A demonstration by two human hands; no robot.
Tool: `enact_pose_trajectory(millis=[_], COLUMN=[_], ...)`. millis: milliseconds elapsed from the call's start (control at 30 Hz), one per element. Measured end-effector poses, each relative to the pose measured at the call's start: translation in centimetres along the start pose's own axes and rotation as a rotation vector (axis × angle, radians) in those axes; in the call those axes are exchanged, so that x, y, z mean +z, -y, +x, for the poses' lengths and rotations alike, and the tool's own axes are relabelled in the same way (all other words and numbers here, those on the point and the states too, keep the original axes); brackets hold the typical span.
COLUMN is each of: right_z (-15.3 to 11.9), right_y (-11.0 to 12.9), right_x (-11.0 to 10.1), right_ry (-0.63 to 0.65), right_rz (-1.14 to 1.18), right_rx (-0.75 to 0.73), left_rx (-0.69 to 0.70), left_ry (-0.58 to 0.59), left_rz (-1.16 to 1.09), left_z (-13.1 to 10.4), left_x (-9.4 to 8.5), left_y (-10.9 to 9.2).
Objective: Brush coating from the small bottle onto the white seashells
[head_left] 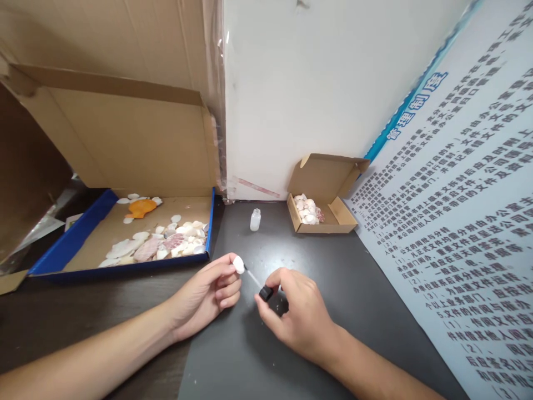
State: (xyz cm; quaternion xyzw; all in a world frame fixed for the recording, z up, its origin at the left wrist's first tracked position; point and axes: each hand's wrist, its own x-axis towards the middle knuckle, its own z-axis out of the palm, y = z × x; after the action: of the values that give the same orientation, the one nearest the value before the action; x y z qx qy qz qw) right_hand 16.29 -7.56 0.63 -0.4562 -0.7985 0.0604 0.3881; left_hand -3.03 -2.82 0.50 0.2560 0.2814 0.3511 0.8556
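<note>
Between the thumb and fingers of my left hand (214, 289) is a small white seashell (239, 265), held up over the table. My right hand (297, 311) pinches the black cap of a brush applicator (265, 293). Its thin clear stem slants up to the left, and the dark tip meets or nearly meets the shell's edge; I cannot tell which. Farther back, an uncapped small bottle (255, 220) with whitish contents stands upright on the dark table.
At the left lies an open blue-edged cardboard box (137, 233) with seashells and an orange shell (142, 208). A smaller open cardboard box (325, 228) at the back right holds more shells (307, 210). A white panel and a printed poster (458, 194) border the table.
</note>
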Motion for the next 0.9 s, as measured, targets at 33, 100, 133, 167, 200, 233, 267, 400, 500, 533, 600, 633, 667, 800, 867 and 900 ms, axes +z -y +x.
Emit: enact_pose_trajectory(millis=[33, 100, 133, 167, 200, 233, 267, 400, 500, 533, 600, 633, 667, 800, 867, 900], right_z=[0.01, 0.04, 0.05, 0.05, 0.04, 0.03, 0.01, -0.09, -0.07, -0.04, 0.01, 0.04, 0.06, 0.13, 0.11, 0.08], right_y=[0.0, 0.0, -0.01, -0.01, -0.01, -0.02, -0.02, -0.02, -0.07, -0.09, -0.12, -0.11, -0.11, -0.15, -0.21, -0.24], right_x=[0.0, -0.04, -0.06, -0.08, -0.1, -0.11, -0.12, -0.1, -0.03, -0.01, 0.0, -0.01, -0.03, -0.09, -0.09, -0.09], right_ry=[-0.003, -0.019, -0.024, -0.024, -0.02, -0.014, -0.01, -0.019, -0.001, -0.001, -0.015, -0.021, -0.018, -0.001, -0.015, -0.01], right_rz=[-0.011, 0.02, 0.044, 0.054, 0.044, 0.022, 0.001, 0.061, 0.015, -0.005, 0.019, 0.048, 0.064, 0.009, 0.049, 0.063], right_rx=[0.014, -0.013, -0.037, -0.051, -0.047, -0.029, -0.008, -0.052, -0.019, -0.001, -0.027, -0.057, -0.078, -0.016, -0.043, -0.064], left_rx=[-0.002, -0.005, -0.006, -0.006, -0.005, -0.004, -0.004, -0.008, -0.007, -0.007, -0.004, -0.005, -0.004, -0.009, -0.008, -0.009], left_ry=[0.002, -0.001, -0.002, -0.002, 0.0, 0.001, 0.003, -0.004, -0.005, -0.005, -0.007, -0.008, -0.009, -0.008, -0.015, -0.017], left_rz=[0.004, 0.0, -0.004, -0.005, -0.003, 0.002, 0.007, -0.006, 0.008, 0.019, 0.021, 0.019, 0.016, 0.044, 0.04, 0.036], left_z=[0.0, 0.01, 0.01, 0.02, 0.04, 0.06, 0.07, 0.11, 0.08, 0.06, 0.03, 0.03, 0.03, 0.09, 0.12, 0.13], left_x=[-0.02, -0.06, -0.08, -0.1, -0.13, -0.16, -0.19, -0.21, -0.11, -0.08, -0.04, -0.04, -0.05, -0.13, -0.16, -0.16], left_y=[0.0, 0.0, 0.01, 0.02, 0.03, 0.05, 0.06, 0.09, 0.08, 0.08, 0.09, 0.1, 0.12, 0.21, 0.25, 0.27])
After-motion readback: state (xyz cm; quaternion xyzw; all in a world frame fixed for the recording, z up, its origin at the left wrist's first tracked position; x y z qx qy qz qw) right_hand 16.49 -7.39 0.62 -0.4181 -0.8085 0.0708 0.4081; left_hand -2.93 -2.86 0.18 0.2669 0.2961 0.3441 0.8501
